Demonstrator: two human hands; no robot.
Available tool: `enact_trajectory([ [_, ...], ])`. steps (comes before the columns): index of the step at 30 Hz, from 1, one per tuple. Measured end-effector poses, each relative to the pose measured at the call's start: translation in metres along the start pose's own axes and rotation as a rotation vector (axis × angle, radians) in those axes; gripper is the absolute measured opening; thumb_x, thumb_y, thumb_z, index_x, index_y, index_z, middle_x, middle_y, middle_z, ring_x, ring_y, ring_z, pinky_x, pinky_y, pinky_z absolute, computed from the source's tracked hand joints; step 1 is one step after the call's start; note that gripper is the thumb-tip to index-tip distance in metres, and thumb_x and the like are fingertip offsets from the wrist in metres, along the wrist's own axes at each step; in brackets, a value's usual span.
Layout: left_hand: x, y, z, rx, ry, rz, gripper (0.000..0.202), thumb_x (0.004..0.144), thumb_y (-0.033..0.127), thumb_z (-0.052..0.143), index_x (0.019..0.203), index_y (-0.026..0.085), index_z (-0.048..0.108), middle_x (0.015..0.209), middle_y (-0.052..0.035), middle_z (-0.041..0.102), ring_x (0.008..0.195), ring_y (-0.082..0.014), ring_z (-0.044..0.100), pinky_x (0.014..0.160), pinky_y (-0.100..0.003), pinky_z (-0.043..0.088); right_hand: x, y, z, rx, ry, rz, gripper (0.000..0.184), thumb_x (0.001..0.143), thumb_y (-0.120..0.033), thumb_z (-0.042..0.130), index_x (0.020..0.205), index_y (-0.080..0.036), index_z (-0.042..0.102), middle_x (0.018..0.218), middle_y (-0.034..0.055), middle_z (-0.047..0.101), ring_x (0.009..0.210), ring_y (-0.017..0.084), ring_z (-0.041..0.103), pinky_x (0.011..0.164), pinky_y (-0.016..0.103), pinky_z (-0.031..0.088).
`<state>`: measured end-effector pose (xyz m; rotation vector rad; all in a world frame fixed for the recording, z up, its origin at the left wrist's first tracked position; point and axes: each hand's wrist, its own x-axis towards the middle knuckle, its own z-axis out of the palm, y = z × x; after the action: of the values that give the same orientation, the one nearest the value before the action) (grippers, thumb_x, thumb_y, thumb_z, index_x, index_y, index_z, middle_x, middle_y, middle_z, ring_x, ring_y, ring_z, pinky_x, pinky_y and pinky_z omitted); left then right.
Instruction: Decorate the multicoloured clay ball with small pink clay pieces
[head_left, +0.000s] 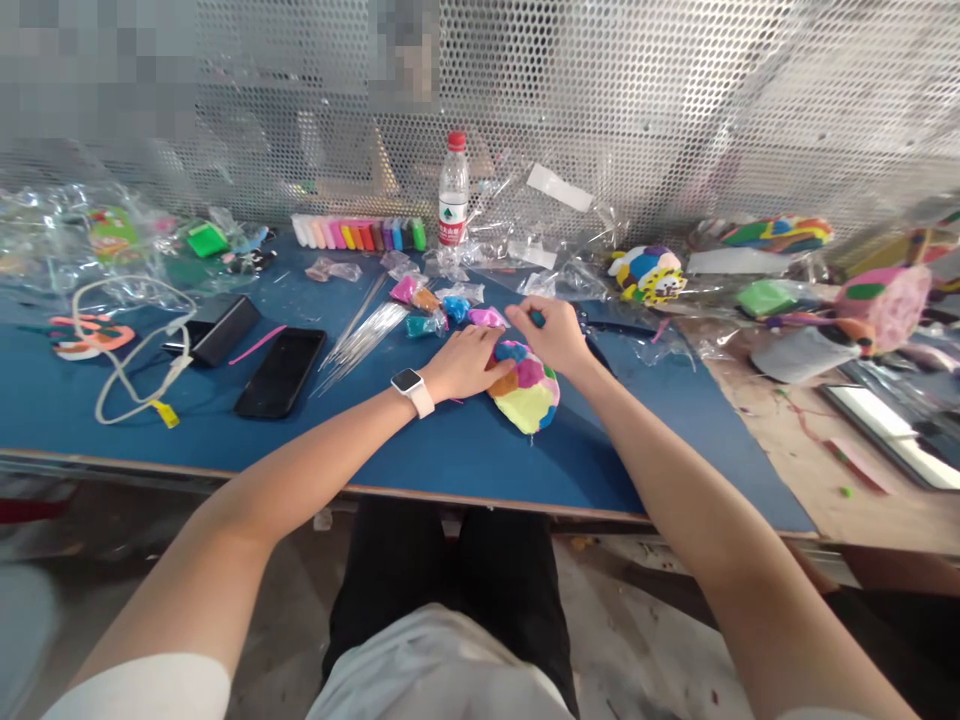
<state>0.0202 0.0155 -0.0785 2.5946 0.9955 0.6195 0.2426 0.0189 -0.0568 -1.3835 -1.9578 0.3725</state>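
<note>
A rounded piece covered in patches of coloured clay [529, 400], yellow, magenta, blue, orange and green, lies on the blue table surface. My left hand [466, 362], with a white-strapped watch at the wrist, rests flat at its left edge, thumb out over the patches and fingers extended. My right hand [553, 332] is closed just above the far right side of the piece. A small teal bit [537, 318] shows in its curled fingers; whether it is clay or a tool end I cannot tell. Wrapped clay lumps, blue [455, 307] and teal [422, 326], lie beyond my left hand.
Behind stand a water bottle [453, 200] and a row of coloured clay sticks [360, 233]. Thin metal wires [369, 335], a phone [281, 373], a black box [219, 328] and a white cable [105, 385] are leftward. A clay figure [646, 274] sits at the back right.
</note>
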Motion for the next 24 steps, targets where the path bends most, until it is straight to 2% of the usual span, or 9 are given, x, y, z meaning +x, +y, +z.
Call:
enact_trajectory([
  [3, 0.001, -0.001, -0.001, -0.097, 0.039, -0.090, 0.050, 0.107, 0.029, 0.056, 0.153, 0.010, 0.060, 0.140, -0.0210, 0.077, 0.136, -0.0385, 0.069, 0.116, -0.054, 0.055, 0.002, 0.011, -0.009, -0.284, -0.053, -0.053, 0.035, 0.106, -0.046, 0.064, 0.095, -0.020, 0.084, 0.090, 0.0114, 0.081, 0.078, 0.026, 0.069, 0.077, 0.039, 0.048],
  [5, 0.003, -0.003, -0.002, -0.226, 0.040, -0.146, 0.045, 0.105, 0.023, 0.057, 0.147, 0.013, 0.065, 0.134, -0.0182, 0.081, 0.132, -0.0354, 0.074, 0.115, -0.051, 0.057, 0.003, 0.018, -0.011, -0.326, -0.135, -0.065, 0.033, 0.106, -0.039, 0.062, 0.094, -0.020, 0.086, 0.094, 0.0122, 0.083, 0.081, 0.026, 0.070, 0.076, 0.038, 0.047],
  [8, 0.005, -0.005, -0.004, -0.467, 0.030, -0.220, 0.039, 0.102, 0.021, 0.060, 0.140, 0.014, 0.070, 0.133, -0.0175, 0.082, 0.128, -0.0332, 0.077, 0.112, -0.049, 0.060, 0.004, 0.023, -0.012, -0.246, -0.235, -0.032, 0.047, 0.106, -0.055, 0.061, 0.083, -0.021, 0.084, 0.081, 0.0084, 0.079, 0.073, 0.022, 0.065, 0.068, 0.035, 0.042],
  [12, 0.006, -0.001, -0.005, -0.816, 0.017, -0.326, 0.038, 0.100, 0.021, 0.066, 0.137, 0.015, 0.069, 0.124, -0.0153, 0.083, 0.114, -0.0284, 0.080, 0.102, -0.045, 0.064, 0.003, 0.016, -0.018, -0.026, -0.309, 0.091, 0.066, 0.098, -0.082, 0.064, 0.078, -0.021, 0.082, 0.062, 0.0009, 0.063, 0.059, 0.015, 0.047, 0.057, 0.032, 0.034],
  [16, 0.001, 0.009, -0.005, -0.969, -0.029, -0.390, 0.036, 0.096, 0.033, 0.081, 0.126, 0.016, 0.074, 0.123, -0.0148, 0.081, 0.107, -0.0261, 0.078, 0.093, -0.042, 0.062, 0.000, -0.003, -0.024, 0.169, -0.362, 0.207, 0.071, 0.084, -0.091, 0.074, 0.077, -0.020, 0.078, 0.056, -0.0034, 0.049, 0.053, 0.011, 0.033, 0.049, 0.031, 0.025],
  [18, -0.002, 0.014, -0.003, -0.988, -0.050, -0.352, 0.034, 0.094, 0.046, 0.086, 0.109, 0.017, 0.077, 0.110, -0.0121, 0.081, 0.104, -0.0263, 0.076, 0.091, -0.042, 0.061, -0.001, -0.011, -0.024, 0.247, -0.350, 0.221, 0.071, 0.083, -0.091, 0.076, 0.074, -0.020, 0.075, 0.058, -0.0028, 0.052, 0.055, 0.011, 0.036, 0.050, 0.031, 0.027],
  [20, -0.003, 0.018, -0.001, -0.988, -0.052, -0.317, 0.043, 0.092, 0.061, 0.087, 0.093, 0.019, 0.076, 0.092, -0.0089, 0.077, 0.095, -0.0268, 0.074, 0.084, -0.042, 0.059, -0.002, -0.015, -0.024, 0.313, -0.325, 0.214, 0.072, 0.083, -0.091, 0.075, 0.072, -0.020, 0.071, 0.062, -0.0015, 0.056, 0.058, 0.011, 0.040, 0.052, 0.030, 0.031],
  [22, -0.004, 0.018, 0.001, -0.991, -0.029, -0.312, 0.054, 0.089, 0.073, 0.085, 0.083, 0.022, 0.072, 0.078, -0.0066, 0.069, 0.087, -0.0268, 0.071, 0.077, -0.043, 0.057, -0.001, -0.017, -0.024, 0.362, -0.308, 0.222, 0.071, 0.083, -0.090, 0.077, 0.073, -0.020, 0.071, 0.066, -0.0009, 0.059, 0.060, 0.012, 0.043, 0.054, 0.029, 0.033],
  [24, -0.003, 0.017, 0.002, -0.996, 0.016, -0.319, 0.059, 0.088, 0.080, 0.082, 0.078, 0.023, 0.068, 0.073, -0.0055, 0.063, 0.083, -0.0259, 0.068, 0.074, -0.042, 0.055, -0.001, -0.017, -0.025, 0.387, -0.296, 0.244, 0.068, 0.081, -0.088, 0.080, 0.076, -0.020, 0.073, 0.067, -0.0004, 0.061, 0.060, 0.013, 0.045, 0.054, 0.030, 0.034],
])
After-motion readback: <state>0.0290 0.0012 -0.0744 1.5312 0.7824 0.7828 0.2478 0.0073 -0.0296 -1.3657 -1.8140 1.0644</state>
